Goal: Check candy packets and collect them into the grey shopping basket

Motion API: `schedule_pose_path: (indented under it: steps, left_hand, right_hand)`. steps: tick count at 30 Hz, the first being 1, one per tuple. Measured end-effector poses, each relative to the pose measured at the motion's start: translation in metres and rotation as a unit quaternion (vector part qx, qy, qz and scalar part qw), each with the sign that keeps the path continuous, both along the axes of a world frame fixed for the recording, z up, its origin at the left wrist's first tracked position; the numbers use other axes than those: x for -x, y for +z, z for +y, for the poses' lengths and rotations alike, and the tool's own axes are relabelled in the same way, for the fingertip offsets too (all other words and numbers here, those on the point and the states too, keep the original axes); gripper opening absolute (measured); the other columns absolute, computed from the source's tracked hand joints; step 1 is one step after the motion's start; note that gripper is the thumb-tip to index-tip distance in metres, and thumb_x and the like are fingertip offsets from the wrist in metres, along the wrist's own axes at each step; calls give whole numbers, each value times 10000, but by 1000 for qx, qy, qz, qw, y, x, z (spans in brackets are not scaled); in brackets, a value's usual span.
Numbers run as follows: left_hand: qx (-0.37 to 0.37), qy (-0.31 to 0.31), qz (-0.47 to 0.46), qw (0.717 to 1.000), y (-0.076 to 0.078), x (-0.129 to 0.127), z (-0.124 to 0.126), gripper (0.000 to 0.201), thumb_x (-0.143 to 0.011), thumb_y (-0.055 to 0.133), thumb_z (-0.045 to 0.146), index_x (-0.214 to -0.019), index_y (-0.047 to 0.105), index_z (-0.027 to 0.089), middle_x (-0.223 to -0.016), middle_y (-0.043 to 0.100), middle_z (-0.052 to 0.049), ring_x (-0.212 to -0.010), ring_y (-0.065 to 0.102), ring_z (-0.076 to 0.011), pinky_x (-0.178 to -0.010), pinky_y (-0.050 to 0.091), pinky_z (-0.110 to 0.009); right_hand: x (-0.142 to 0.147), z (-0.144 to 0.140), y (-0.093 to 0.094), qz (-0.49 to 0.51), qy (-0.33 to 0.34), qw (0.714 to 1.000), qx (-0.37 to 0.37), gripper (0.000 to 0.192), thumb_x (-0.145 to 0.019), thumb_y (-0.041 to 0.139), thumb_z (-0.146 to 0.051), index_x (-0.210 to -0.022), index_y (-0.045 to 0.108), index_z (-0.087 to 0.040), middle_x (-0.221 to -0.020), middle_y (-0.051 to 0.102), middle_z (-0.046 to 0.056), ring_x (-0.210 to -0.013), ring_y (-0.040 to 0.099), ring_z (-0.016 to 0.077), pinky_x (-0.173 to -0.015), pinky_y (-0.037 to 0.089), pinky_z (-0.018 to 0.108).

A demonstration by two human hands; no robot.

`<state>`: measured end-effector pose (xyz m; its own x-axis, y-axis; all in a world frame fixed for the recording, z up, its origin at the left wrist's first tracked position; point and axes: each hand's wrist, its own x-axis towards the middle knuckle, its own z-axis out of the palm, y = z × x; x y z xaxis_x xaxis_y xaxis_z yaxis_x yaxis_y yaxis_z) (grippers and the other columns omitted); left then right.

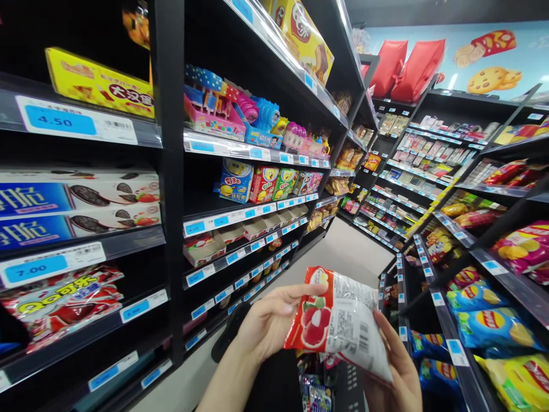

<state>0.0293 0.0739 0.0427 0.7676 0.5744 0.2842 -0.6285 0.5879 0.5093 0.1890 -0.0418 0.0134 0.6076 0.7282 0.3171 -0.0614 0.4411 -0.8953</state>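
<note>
Both hands hold one red and white snack bag (332,320) in front of me, its printed back with a barcode turned up. My left hand (270,320) grips the red end, thumb and index finger on the upper side. On the other end, my right hand (398,360) curls round the white edge, its fingers partly under the bag. Beneath the bag, several small dark-wrapped packets (316,392) show in what looks like a dark container, partly hidden by the bag and hands.
Black shelves line a narrow aisle. On the left stand biscuit boxes (81,214), candy packs (64,303) and toy sweets (214,109). Blue chip bags (493,326) fill the right shelves. Pale floor (343,246) runs to a back shelf (429,154) below red bags (403,68).
</note>
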Motion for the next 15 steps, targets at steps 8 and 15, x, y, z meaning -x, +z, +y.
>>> schedule_pose_path:
  steps: [8,15]
  left_hand:
    - [-223,211,266,914,0,1,4,226,-664,777,239,-887,788,204,-941,650,-77,-874,607,-234,-844,463,-349]
    - [-298,289,355,838,-4,1,11,359,-757,666,492,-602,718,172,-980,444,-51,-965,499,-247,-923,417,-367]
  right_hand:
    - [-8,12,-5,-14,-121,992,23,351,-535,882,-389,-784,762,-173,-797,749,78,-699,684,232,-616,541,297]
    - [-13,12,-11,-26,-128,986,105,340,-704,772,-431,-576,617,-156,-502,468,-61,-452,393,79,-408,324,187]
